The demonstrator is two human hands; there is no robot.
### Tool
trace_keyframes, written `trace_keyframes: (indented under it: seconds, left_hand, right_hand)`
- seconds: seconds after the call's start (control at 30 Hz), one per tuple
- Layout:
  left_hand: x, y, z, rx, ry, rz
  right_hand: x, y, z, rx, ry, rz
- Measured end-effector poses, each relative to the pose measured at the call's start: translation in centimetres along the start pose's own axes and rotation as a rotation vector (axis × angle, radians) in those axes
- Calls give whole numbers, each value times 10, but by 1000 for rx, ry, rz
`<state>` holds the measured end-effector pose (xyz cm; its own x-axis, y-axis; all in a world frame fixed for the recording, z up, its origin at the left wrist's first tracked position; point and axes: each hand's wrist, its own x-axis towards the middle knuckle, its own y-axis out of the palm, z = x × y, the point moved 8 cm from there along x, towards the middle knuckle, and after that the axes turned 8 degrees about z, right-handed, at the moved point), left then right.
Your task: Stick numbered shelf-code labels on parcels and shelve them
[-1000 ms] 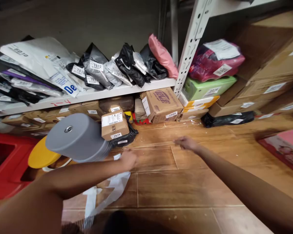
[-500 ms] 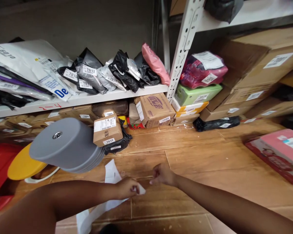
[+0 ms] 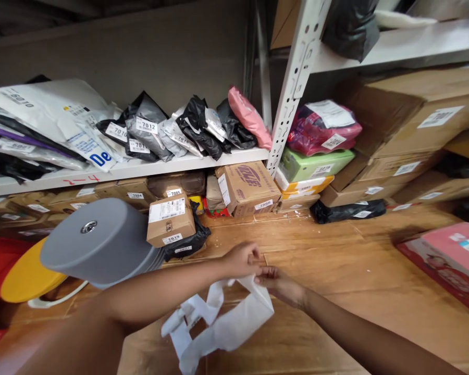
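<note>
My left hand (image 3: 241, 259) and my right hand (image 3: 278, 284) meet over the wooden floor, both pinched on the top edge of a white plastic bag (image 3: 219, 323). The bag hangs crumpled below the hands, its handle loops drooping to the left. Just left of my left forearm sits a stack of grey round stools (image 3: 97, 242), tipped on its side. A small cardboard box numbered 7019 (image 3: 170, 219) rests on a black parcel behind it.
A white shelf (image 3: 140, 167) holds several numbered mailer bags, with cardboard boxes (image 3: 248, 187) underneath. A metal upright (image 3: 293, 83) splits the racks. Large cartons (image 3: 410, 125) stack at right. A pink box (image 3: 453, 255) lies on the floor at right, a yellow stool (image 3: 23, 278) at left.
Both hands rose and came together, lifting the white bag off the floor. The right hand, apart a second ago, now grips the bag beside the left.
</note>
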<state>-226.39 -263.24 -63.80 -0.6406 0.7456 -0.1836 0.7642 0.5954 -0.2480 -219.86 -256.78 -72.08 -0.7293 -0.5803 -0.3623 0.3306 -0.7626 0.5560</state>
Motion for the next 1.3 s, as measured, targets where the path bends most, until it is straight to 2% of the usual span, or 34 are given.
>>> trace_keyframes:
  seconds: [0.07, 0.1, 0.23, 0.5, 0.77, 0.87, 1.0, 1.1, 1.2, 1.23, 1.3]
  left_hand:
    - [21, -28, -3, -20, -27, -218]
    - [31, -38, -4, -32, -32, -275]
    - [52, -61, 0, -113, -69, -395]
    - [48, -69, -3, -197, -83, -483]
    - [42, -71, -7, -177, -102, -542]
    - [35, -59, -12, -166, -135, -499]
    - [22, -7, -33, -148, -137, -128]
    - [1, 12, -59, -156, -134, -15]
    - [-31, 12, -83, -218, -206, 14]
    - [-45, 7, -95, -220, -206, -26]
    - [-82, -5, -122, -207, -218, -199]
  right_hand:
    - [1, -12, 6, 75, -24, -114]
    - [1, -17, 9, 103, -44, -153]
    - [-1, -24, 15, 147, -76, -228]
    - [-12, -23, 7, 184, -13, -288]
    - [-15, -32, 31, 107, -89, -266]
    - [-10, -35, 50, 54, -115, -227]
    - [-12, -13, 94, -127, -116, -73]
    - [-29, 13, 122, -262, -63, -10]
    - [-65, 36, 130, -201, -10, -107]
    - [-83, 43, 130, -143, 0, -175]
    - [-124, 59, 129, -17, 12, -329]
